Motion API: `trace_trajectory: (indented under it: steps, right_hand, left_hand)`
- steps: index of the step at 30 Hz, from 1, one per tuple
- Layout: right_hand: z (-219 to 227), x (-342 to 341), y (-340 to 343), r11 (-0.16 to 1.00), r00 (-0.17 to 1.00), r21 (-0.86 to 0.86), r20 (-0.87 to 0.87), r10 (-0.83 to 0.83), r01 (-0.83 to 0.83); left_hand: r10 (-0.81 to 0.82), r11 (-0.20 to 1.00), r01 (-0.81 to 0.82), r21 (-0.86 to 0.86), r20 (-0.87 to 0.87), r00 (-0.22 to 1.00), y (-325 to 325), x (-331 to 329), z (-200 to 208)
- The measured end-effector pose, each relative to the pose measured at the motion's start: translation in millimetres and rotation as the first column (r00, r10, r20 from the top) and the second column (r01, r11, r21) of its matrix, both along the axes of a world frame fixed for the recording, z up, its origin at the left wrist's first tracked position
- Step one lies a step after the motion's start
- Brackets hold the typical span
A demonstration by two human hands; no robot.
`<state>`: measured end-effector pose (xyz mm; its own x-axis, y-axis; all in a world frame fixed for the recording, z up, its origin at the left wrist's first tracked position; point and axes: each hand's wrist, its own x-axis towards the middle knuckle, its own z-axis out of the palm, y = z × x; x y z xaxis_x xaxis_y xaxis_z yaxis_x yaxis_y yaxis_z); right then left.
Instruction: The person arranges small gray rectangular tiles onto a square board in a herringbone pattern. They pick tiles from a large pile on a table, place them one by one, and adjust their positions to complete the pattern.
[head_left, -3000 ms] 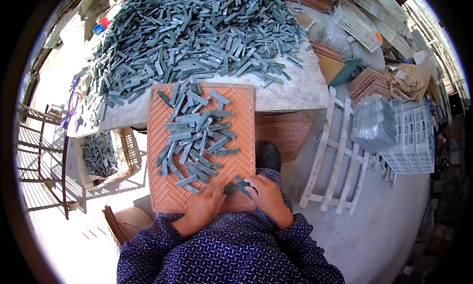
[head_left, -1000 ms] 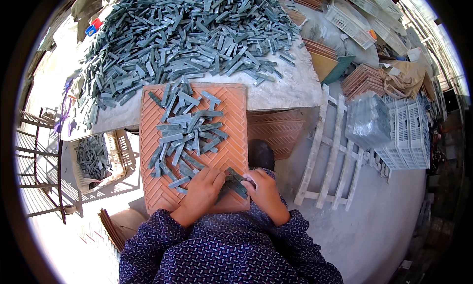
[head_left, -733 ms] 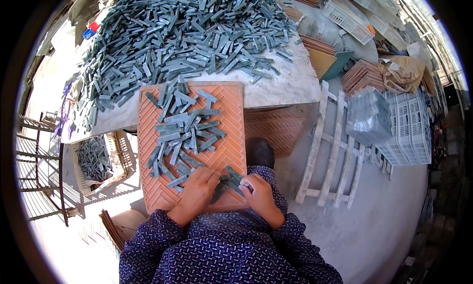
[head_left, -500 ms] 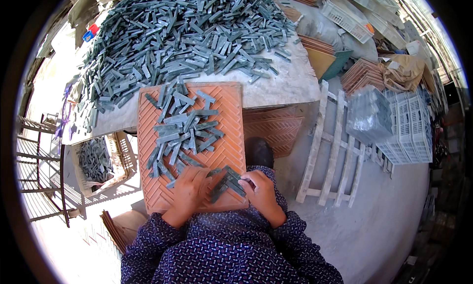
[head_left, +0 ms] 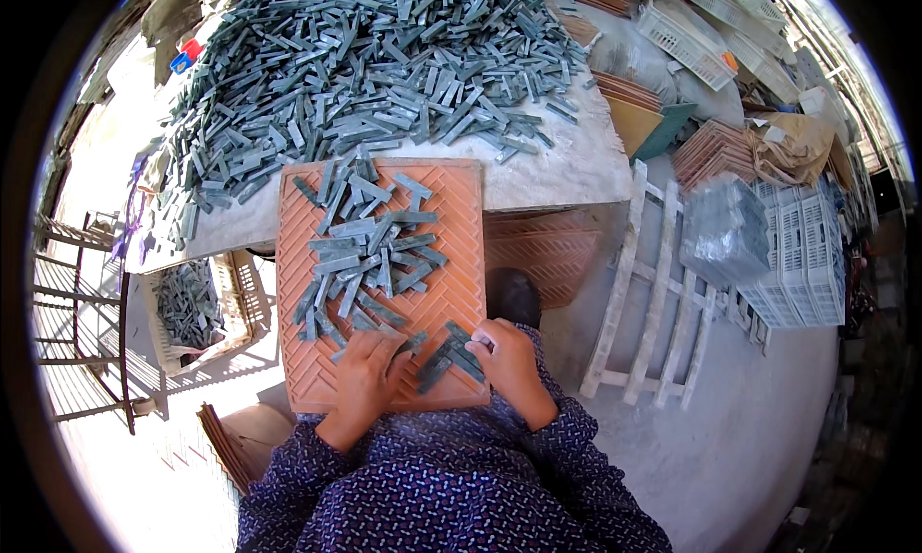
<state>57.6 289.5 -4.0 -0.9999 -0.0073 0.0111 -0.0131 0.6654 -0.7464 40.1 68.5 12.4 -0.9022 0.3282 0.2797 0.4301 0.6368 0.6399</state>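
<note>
A terracotta-coloured board point(head_left: 451, 255) with herringbone grooves lies before me, its near edge at my lap. Loose grey-green stone strips point(head_left: 357, 228) are heaped over its middle and left. At its near right, several strips point(head_left: 449, 359) lie side by side in a slanted herringbone pattern. My left hand point(head_left: 367, 369) is curled at the near end of the loose heap, and one strip point(head_left: 414, 343) sticks out by its index finger and thumb. My right hand point(head_left: 507, 361) pinches at the right edge of the laid strips; what its fingertips hold is hidden.
The board's far edge meets a pale table point(head_left: 586, 159) bearing a large pile of strips point(head_left: 384, 63). A crate of strips point(head_left: 235, 327) stands at lower left. On the right are a wooden pallet point(head_left: 639, 284), white crates point(head_left: 802, 255) and a plastic-wrapped stack point(head_left: 725, 231).
The view has shifted slightly, so the board sits a little further right. My right hand has moved slightly up along the laid strips. My left hand stays by the loose heap.
</note>
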Motion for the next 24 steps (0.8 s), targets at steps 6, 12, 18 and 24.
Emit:
trace_trajectory:
  steps: [6, 12, 18, 24]
  right_hand:
    - [29.9, -7.4, -11.1, 0.982, 0.996, -0.174, 0.024, 0.082, -0.076]
    - [13.9, -20.7, -15.5, 0.911, 0.926, -0.203, -0.201, 0.32, -0.359]
    - [4.4, -34.8, 5.4, 0.886, 0.88, -0.06, -0.163, 0.446, -0.459]
    - [4.6, -41.2, -6.7, 0.85, 0.845, -0.046, -0.148, 0.514, -0.525]
  left_hand:
    - [-0.058, 0.998, 0.059, 0.02, -0.031, 0.998, 7.4, 5.5, -8.7]
    - [-0.173, 0.985, 0.171, -0.038, -0.096, 0.98, 4.0, -3.3, -9.6]
    - [-0.315, 0.914, 0.279, -0.294, -0.081, 0.946, -21.3, -21.0, -11.7]
    - [-0.219, 0.96, 0.204, -0.193, -0.063, 0.974, -21.8, -21.3, -14.2]
